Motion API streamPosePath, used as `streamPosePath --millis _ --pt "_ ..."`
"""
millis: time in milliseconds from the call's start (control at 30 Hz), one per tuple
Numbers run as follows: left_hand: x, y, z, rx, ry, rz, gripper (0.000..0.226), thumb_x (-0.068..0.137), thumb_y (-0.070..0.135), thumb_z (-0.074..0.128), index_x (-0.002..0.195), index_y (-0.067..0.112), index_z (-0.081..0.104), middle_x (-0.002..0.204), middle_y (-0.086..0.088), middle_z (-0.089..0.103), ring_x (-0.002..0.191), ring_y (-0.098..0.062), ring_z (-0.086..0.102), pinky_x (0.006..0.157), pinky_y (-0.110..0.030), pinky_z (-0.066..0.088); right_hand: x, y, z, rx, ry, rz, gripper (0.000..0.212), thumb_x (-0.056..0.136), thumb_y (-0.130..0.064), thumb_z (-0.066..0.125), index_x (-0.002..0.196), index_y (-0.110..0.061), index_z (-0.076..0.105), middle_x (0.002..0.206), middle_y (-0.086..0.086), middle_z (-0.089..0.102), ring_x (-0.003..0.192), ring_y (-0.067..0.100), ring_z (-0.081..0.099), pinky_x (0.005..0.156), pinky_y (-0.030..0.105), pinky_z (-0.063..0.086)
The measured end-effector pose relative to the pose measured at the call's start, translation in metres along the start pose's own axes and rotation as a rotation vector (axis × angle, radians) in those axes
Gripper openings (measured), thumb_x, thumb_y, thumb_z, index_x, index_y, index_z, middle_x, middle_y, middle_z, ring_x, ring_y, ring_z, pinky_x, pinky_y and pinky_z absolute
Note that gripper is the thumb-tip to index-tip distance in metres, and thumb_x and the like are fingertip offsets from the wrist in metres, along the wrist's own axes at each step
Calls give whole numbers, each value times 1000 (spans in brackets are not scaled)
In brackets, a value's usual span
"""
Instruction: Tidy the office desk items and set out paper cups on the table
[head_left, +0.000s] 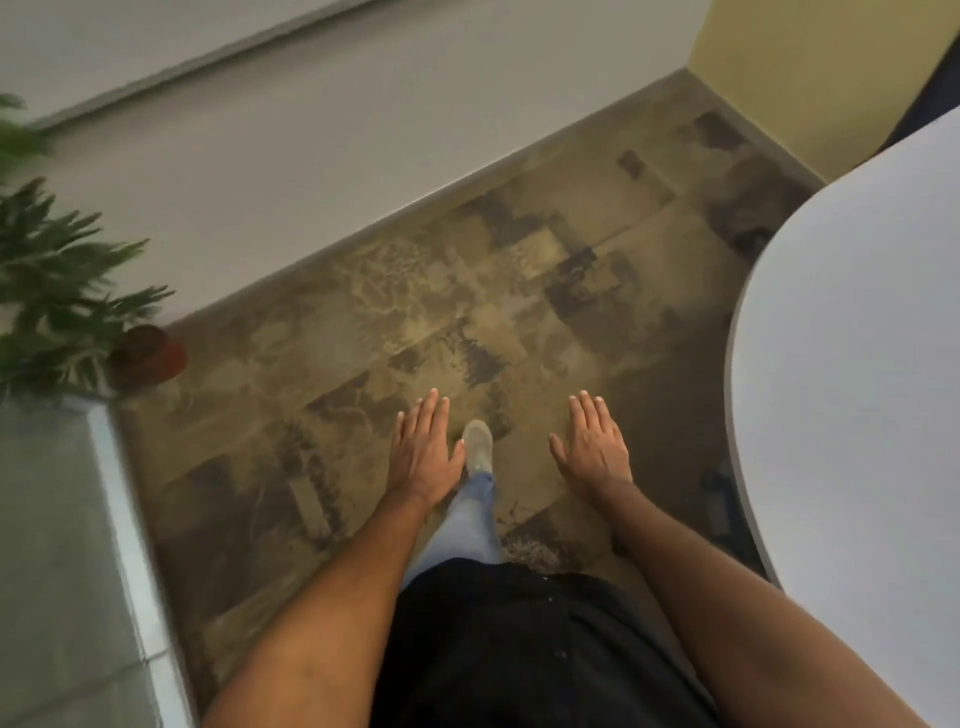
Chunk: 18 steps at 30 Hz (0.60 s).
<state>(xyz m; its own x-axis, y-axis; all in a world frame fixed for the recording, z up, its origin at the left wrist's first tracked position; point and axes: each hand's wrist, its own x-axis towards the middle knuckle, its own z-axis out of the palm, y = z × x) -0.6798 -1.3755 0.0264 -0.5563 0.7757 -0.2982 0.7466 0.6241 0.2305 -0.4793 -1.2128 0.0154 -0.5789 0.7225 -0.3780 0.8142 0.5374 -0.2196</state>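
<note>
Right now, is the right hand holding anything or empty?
Empty. The right hand is open, palm down, fingers straight and together, held over the carpet beside the white table. No cup shows.

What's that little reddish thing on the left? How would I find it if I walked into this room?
Start at the grey wall and follow its foot leftward to where the patterned carpet ends. There a leafy green plant stands, and the reddish-brown pot sits at its base on the floor. It is the only round, rust-coloured thing among greys, browns and green leaves.
</note>
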Motion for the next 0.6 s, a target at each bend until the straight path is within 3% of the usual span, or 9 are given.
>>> streamPosePath --millis 233,400,600 --pt "191 41 -43 48 -104 196 72 99 44 46 160 16 20 169 -4 10 156 -22 13 127 -46 9 116 44 -71 34 52 239 74 104 -54 31 162 -12 12 171 6 9 158 25 4 128 39 12" --pt "301 101 -79 74 -127 381 71 100 43 44 160 15 18 169 -5 10 156 -23 12 128 -47 9 179 76 -121 117 115 440 73 105 -52 35 161 -9 18 170 10 14 158 29 8 128 38 9" --pt "420 176 -95 125 -155 511 72 97 42 49 159 15 23 169 -6 14 155 -24 16 127 -47 10 258 110 -157 178 144 557 73 105 -54 31 162 -12 15 170 7 11 158 27 5 129 39 9"
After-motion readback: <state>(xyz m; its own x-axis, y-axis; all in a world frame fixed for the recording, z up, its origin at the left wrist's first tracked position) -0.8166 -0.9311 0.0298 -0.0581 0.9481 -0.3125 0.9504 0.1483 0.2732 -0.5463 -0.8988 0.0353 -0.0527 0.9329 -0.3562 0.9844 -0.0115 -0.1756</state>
